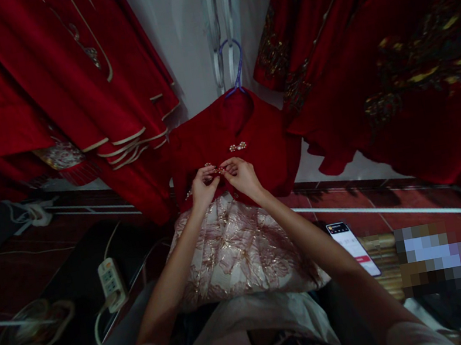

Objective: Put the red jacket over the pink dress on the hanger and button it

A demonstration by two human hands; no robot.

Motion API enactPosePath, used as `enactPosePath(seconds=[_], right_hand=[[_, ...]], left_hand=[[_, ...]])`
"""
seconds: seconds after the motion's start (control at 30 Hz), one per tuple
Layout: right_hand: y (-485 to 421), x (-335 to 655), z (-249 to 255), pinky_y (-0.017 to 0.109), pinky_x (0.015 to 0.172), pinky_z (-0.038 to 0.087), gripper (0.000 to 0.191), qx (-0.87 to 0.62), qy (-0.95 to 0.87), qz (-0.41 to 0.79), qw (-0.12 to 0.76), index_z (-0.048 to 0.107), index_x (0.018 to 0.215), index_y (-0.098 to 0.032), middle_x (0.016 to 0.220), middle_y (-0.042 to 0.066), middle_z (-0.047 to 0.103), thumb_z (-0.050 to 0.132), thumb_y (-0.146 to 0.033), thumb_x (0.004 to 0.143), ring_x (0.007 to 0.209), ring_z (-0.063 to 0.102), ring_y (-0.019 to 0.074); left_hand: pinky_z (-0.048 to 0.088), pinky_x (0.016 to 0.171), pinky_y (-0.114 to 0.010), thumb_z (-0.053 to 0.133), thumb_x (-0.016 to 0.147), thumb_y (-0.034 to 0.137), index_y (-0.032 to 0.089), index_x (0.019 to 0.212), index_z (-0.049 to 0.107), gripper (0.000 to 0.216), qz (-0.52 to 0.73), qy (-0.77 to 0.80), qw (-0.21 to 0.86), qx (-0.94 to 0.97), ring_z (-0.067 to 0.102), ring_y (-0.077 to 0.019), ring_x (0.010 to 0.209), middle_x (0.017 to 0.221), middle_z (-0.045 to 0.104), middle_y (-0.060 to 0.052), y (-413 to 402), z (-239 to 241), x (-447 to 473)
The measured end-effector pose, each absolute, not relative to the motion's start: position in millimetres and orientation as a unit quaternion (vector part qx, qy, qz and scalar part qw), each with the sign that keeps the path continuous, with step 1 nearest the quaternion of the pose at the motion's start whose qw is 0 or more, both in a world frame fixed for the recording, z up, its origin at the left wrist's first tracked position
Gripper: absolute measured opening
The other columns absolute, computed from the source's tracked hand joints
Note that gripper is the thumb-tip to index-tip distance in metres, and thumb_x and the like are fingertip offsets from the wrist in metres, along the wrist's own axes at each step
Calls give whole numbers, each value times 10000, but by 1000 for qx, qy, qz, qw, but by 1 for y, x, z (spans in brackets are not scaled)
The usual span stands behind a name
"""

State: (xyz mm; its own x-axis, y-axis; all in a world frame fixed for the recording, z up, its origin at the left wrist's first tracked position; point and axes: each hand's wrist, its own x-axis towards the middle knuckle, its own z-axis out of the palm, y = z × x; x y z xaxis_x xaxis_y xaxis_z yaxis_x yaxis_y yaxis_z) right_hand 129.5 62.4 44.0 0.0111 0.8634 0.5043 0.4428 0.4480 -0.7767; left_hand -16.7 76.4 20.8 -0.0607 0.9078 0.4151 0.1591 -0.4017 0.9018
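A red jacket (271,147) hangs from a purple hanger (240,63) in front of me. Across its front, a beaded frog fastener (238,147) shows just above my hands. My left hand (204,188) pinches one side of a lower beaded fastener (219,171), and the fingertips of my right hand (244,178) pinch its other side. Both hands nearly meet there; the fingers partly cover the fastener, and I cannot tell whether it is joined. Below the jacket a pink and gold brocade fabric (235,249) spreads over my lap.
Red garments (110,98) hang at left, and embroidered red garments (395,72) at right. On a dark surface at lower left lie a power strip (111,282) and a clear cup with a straw (34,326). A lit phone (354,248) rests at right beside a low rail (388,209).
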Motion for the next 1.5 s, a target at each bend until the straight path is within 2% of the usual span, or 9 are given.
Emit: enactPosePath(seconds=[0.23, 0.47, 0.63, 0.83, 1.07, 1.17, 1.27, 1.37, 1.5], right_hand=[[71, 123, 40, 237, 662, 523, 144, -477, -668, 192, 537, 657, 916, -149, 822, 38, 633, 600, -130, 786, 682, 595, 115], [71, 115, 41, 239, 681, 525, 139, -484, -663, 184, 540, 657, 920, -152, 836, 37, 630, 597, -150, 795, 702, 597, 118], [71, 112, 43, 249, 707, 537, 155, -493, -664, 172, 535, 662, 934, -146, 860, 50, 647, 593, -148, 795, 706, 610, 121], [58, 128, 47, 251, 747, 561, 219, -470, -664, 276, 512, 660, 1032, -182, 962, 43, 715, 519, -168, 865, 813, 683, 121], [36, 166, 23, 256, 724, 535, 206, -518, -671, 270, 456, 675, 916, -182, 885, 23, 726, 529, -84, 809, 736, 668, 116], [32, 167, 5, 248, 709, 532, 140, -528, -677, 317, 402, 661, 901, -158, 831, 36, 713, 625, -112, 773, 722, 662, 117], [30, 159, -10, 237, 679, 531, 217, -528, -669, 348, 390, 650, 903, -144, 801, 37, 701, 736, -151, 703, 716, 658, 119], [29, 153, -17, 235, 660, 527, 173, -538, -633, 379, 408, 654, 829, -145, 744, 25, 702, 749, -139, 685, 670, 655, 112], [27, 157, -5, 247, 688, 536, 109, -495, -594, 496, 395, 686, 785, -137, 737, 36, 726, 733, -129, 687, 660, 676, 115]], left_hand=[[514, 793, -304, 703, 698, 259, 149, 890, 698, 221, 603, 446, 315, 582, 660, -156, 800, 910, 730, -82, 78, 22, -18], [527, 758, -291, 667, 729, 257, 151, 908, 734, 218, 587, 478, 271, 595, 676, -156, 761, 883, 748, -70, 76, 26, -27], [520, 744, -288, 677, 725, 277, 158, 838, 719, 169, 564, 472, 256, 627, 657, -152, 733, 843, 734, -58, 82, 26, -31], [492, 813, -273, 568, 772, 178, 185, 929, 655, 179, 584, 462, 252, 618, 621, -136, 842, 922, 665, -43, 84, 9, -43], [482, 773, -270, 562, 711, 83, 182, 871, 530, 191, 617, 560, 270, 482, 573, -114, 766, 863, 575, -14, 59, -39, -44], [496, 713, -264, 617, 682, 106, 182, 897, 502, 256, 608, 560, 310, 471, 585, -115, 739, 852, 567, -14, 50, -50, -37], [504, 684, -261, 656, 648, 125, 186, 919, 490, 323, 607, 550, 320, 476, 594, -109, 700, 827, 569, -3, 45, -54, -34], [509, 676, -257, 675, 636, 155, 190, 893, 500, 313, 619, 543, 329, 463, 598, -108, 672, 762, 573, 14, 43, -53, -34], [521, 719, -276, 690, 662, 252, 173, 853, 576, 236, 629, 517, 348, 465, 628, -128, 724, 781, 638, -21, 41, -46, -35]])
